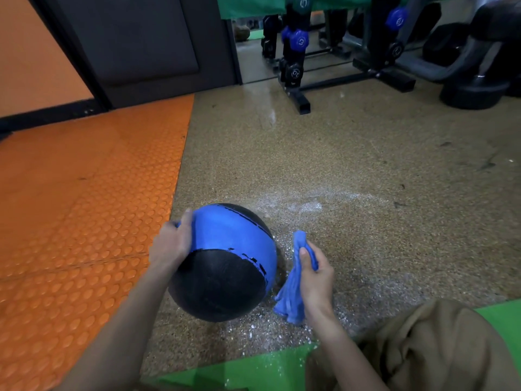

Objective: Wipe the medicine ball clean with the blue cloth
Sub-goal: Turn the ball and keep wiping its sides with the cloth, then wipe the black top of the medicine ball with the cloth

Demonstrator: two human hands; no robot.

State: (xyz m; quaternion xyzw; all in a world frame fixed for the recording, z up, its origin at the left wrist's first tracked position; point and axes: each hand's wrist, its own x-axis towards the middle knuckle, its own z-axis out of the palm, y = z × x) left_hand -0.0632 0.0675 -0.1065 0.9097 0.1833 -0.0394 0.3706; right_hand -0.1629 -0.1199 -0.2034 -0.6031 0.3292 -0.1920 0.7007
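Observation:
A blue and black medicine ball (225,263) sits on the speckled floor just in front of me. My left hand (170,244) lies against its upper left side, fingers curved over the blue panel. To the right of the ball, my right hand (317,273) grips a bunched blue cloth (290,294). The cloth hangs down beside the ball, a small gap apart from its surface. One end sticks up above my thumb and the other end trails toward the floor.
White dust lies scattered on the speckled floor (366,170) around the ball. An orange studded mat (84,221) covers the left side. A green mat (253,373) and my knee in tan fabric (423,348) are near me. A dumbbell rack (296,66) stands at the back.

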